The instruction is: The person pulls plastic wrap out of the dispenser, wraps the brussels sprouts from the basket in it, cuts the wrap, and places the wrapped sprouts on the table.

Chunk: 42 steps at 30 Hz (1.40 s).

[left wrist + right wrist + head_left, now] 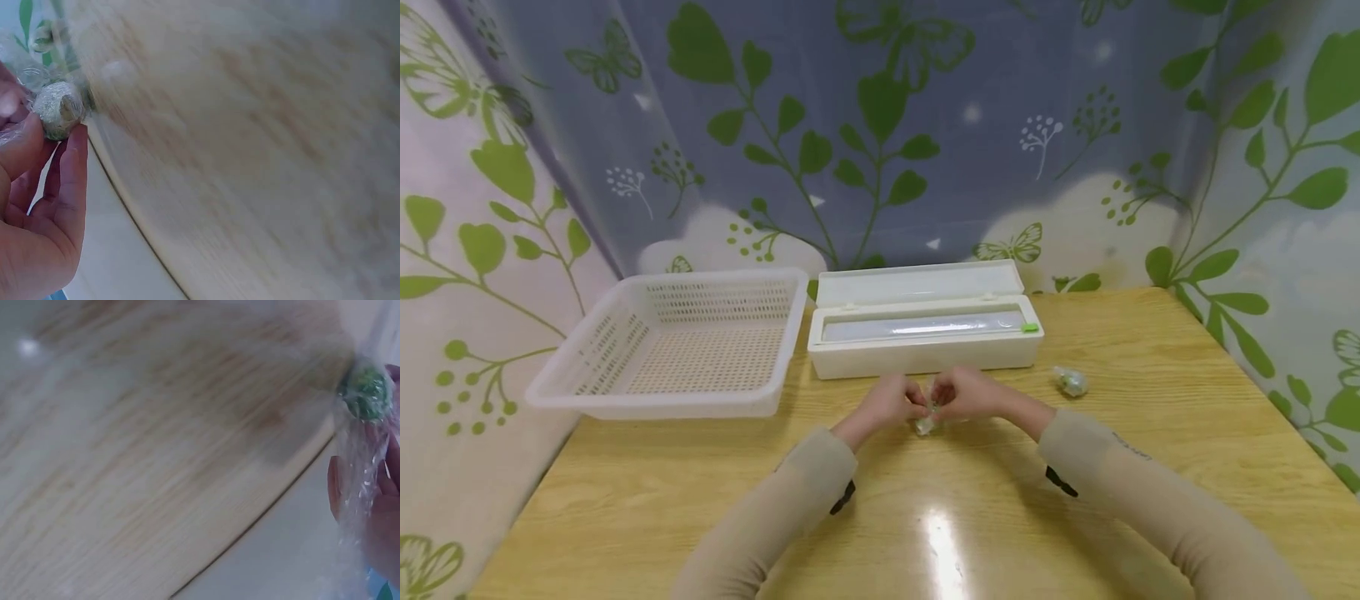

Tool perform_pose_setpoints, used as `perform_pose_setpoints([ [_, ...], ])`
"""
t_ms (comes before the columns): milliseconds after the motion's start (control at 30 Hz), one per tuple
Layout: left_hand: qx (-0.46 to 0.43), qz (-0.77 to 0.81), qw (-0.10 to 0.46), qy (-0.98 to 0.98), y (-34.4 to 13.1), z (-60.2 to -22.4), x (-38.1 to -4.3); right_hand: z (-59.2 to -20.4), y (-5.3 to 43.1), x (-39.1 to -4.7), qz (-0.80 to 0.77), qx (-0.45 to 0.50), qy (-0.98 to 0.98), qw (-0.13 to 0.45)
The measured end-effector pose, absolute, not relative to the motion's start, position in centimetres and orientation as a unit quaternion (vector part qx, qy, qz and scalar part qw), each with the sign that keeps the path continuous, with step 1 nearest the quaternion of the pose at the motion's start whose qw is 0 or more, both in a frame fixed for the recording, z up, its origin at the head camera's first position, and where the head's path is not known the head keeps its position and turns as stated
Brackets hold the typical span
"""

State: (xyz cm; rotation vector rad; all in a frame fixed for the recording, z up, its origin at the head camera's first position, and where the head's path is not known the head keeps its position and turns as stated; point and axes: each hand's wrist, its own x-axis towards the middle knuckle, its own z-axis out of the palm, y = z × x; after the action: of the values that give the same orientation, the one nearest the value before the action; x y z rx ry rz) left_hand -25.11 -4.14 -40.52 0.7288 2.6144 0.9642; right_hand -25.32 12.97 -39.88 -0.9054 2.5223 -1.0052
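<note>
Between my two hands, just above the table, is a small round greenish thing in clear plastic wrap (924, 426). My left hand (891, 402) pinches it between thumb and fingertips; in the left wrist view the wrapped ball (60, 111) looks whitish with a green underside. Close beside it, my right hand (962, 393) holds the gathered film with bent fingers. A loose length of plastic wrap (359, 487) hangs in front of that hand in the right wrist view, partly covering its fingers. Another wrapped ball (1072, 382) lies on the table to the right.
Behind the hands stands a long white cling film box (925, 358) with its lid (917, 283) raised and a green slider (1029, 327) at its right end. To the left sits a white plastic basket (677, 406). The wooden table (700, 517) meets patterned cloth at the back and sides.
</note>
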Motion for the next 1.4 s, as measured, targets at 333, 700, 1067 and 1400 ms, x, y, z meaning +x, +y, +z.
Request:
perform_pose_setpoints([
  [333,0.236,0.349,0.149,0.894,-3.9,-40.5,-25.5,-39.8,13.1,-25.7,-0.333,-0.261,0.896,0.133],
  [700,0.200,0.375,0.200,0.883,-3.1,-40.3,-25.4,-39.4,14.5,-25.7,-0.342,-0.284,0.873,0.201],
  [1067,0.209,0.349,0.249,0.879,-3.0,-40.2,-24.8,-39.3,15.1,-25.4,-0.377,-0.259,0.842,0.286],
  [1400,0.275,0.314,0.213,0.883,-3.8,-39.6,-25.7,-39.2,14.0,-25.6,-0.414,-0.254,0.837,0.250],
])
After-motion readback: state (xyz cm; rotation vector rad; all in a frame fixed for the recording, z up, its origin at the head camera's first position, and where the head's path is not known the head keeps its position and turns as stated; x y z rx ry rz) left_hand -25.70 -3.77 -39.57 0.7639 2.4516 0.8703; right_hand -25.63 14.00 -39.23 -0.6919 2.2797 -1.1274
